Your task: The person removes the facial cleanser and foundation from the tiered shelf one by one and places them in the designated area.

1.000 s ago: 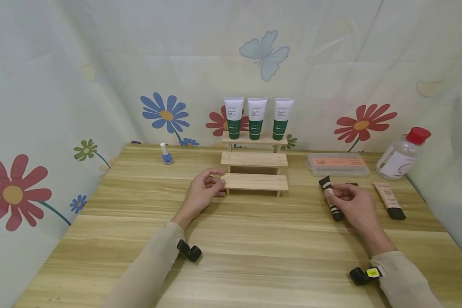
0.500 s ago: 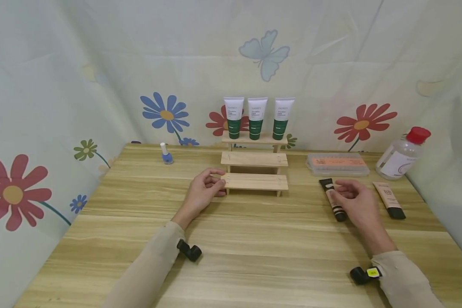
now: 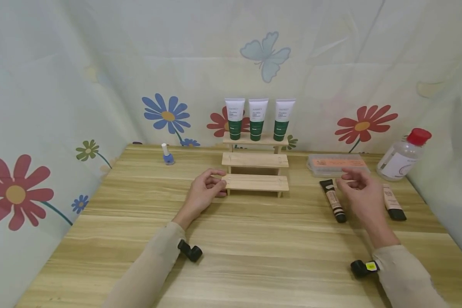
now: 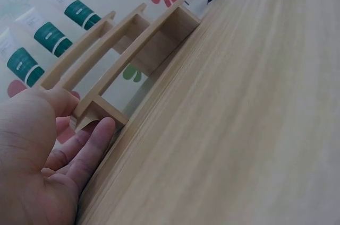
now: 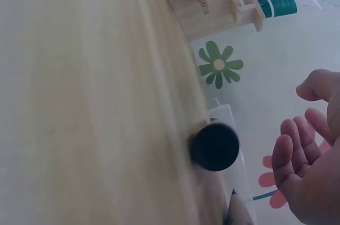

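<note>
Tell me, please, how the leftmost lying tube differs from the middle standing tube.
The lying tube is black and beige; the middle tube is white and green. The lying tube rests on the table; the middle tube stands upright on the wooden stand. Neither is held.

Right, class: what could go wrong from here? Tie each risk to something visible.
The three white-and-green tubes are upright on the top step of the three-step pale wooden rack; if the left hand, pinching its lowest step, jerks, they might topple. The right hand, hovering beside the slim black-and-beige tube, could knock it askew.
</note>
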Tool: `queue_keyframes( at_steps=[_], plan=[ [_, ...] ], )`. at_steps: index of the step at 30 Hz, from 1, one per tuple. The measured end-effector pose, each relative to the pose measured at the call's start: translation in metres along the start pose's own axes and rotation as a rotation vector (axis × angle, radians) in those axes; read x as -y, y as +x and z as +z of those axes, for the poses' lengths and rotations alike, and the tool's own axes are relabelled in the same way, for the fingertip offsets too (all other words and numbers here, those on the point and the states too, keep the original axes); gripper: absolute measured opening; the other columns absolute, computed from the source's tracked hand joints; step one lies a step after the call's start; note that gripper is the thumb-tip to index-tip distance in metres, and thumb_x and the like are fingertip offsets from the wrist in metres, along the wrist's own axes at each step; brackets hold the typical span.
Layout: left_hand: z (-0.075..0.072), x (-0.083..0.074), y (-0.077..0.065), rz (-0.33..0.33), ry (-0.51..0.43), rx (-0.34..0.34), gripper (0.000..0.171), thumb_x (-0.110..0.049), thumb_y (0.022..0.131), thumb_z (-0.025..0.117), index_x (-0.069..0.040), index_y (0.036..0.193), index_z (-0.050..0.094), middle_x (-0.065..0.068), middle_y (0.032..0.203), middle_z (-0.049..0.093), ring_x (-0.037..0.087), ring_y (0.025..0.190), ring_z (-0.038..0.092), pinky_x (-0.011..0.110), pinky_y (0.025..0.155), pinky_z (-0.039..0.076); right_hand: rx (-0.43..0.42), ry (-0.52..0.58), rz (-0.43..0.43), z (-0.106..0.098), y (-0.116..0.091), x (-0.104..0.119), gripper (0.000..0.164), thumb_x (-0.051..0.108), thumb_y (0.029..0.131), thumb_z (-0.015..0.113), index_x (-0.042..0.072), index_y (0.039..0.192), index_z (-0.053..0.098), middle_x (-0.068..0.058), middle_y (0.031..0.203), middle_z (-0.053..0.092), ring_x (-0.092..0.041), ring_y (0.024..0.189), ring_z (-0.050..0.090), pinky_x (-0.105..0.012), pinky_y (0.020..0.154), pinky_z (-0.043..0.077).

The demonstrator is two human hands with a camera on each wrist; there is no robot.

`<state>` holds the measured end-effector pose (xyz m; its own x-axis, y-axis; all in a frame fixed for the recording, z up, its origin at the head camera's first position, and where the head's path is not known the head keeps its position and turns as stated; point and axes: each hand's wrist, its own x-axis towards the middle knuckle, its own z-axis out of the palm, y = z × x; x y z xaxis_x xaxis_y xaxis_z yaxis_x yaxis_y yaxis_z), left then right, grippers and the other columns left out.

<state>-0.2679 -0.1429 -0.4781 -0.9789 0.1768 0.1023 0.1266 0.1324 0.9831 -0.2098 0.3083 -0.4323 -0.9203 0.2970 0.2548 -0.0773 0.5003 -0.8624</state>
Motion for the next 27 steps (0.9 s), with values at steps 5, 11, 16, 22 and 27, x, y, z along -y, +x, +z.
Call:
queue_keyframes(
  at_steps=[5, 11, 16, 22, 27],
  plan=[
    [0.000, -0.001, 0.000, -0.003, -0.005, 0.000, 0.027, -0.016, 0.111, 0.073, -0.012, 0.138, 0.071, 0.020, 0.116, 0.077, 0.030, 0.102, 0.079, 0.040, 0.087, 0.073, -0.001, 0.063, -0.010, 0.000, 0.008, 0.010, 0.048, 0.020, 0.106, 0.078, 0.007, 0.150, 0.066, 0.003, 0.127, 0.068, -0.002, 0.105, 0.063, -0.004, 0.083, 0.053],
    [0.000, -0.001, 0.000, -0.006, -0.005, -0.001, 0.028, -0.016, 0.111, 0.073, -0.012, 0.138, 0.071, 0.020, 0.117, 0.077, 0.031, 0.103, 0.079, 0.039, 0.087, 0.073, 0.013, 0.150, -0.053, 0.006, 0.018, 0.027, 0.052, 0.022, 0.108, 0.077, 0.014, 0.157, 0.061, -0.003, 0.142, 0.066, -0.006, 0.119, 0.063, -0.004, 0.092, 0.055],
    [-0.002, -0.002, -0.001, -0.004, 0.003, -0.004, 0.028, -0.015, 0.111, 0.073, -0.011, 0.139, 0.070, 0.020, 0.117, 0.077, 0.031, 0.102, 0.079, 0.039, 0.087, 0.073, 0.011, 0.261, -0.123, 0.021, 0.030, 0.046, 0.052, 0.022, 0.106, 0.079, 0.020, 0.155, 0.063, -0.002, 0.143, 0.068, -0.018, 0.131, 0.064, -0.008, 0.098, 0.055],
    [-0.001, -0.002, 0.000, -0.006, -0.007, -0.009, 0.027, -0.014, 0.111, 0.073, -0.011, 0.138, 0.071, 0.020, 0.116, 0.077, 0.029, 0.100, 0.079, 0.039, 0.087, 0.073, 0.031, 0.392, -0.203, 0.042, 0.049, 0.068, 0.054, 0.020, 0.104, 0.082, 0.020, 0.155, 0.063, -0.002, 0.143, 0.068, -0.026, 0.134, 0.066, -0.011, 0.099, 0.060],
    [-0.001, -0.002, 0.000, -0.016, -0.017, -0.004, 0.027, -0.013, 0.110, 0.073, -0.010, 0.137, 0.071, 0.020, 0.114, 0.077, 0.029, 0.099, 0.079, 0.040, 0.087, 0.073, 0.025, 0.453, -0.256, 0.060, 0.062, 0.081, 0.054, 0.018, 0.104, 0.083, 0.020, 0.154, 0.064, -0.009, 0.144, 0.068, -0.031, 0.136, 0.066, -0.015, 0.103, 0.061]
  ],
)
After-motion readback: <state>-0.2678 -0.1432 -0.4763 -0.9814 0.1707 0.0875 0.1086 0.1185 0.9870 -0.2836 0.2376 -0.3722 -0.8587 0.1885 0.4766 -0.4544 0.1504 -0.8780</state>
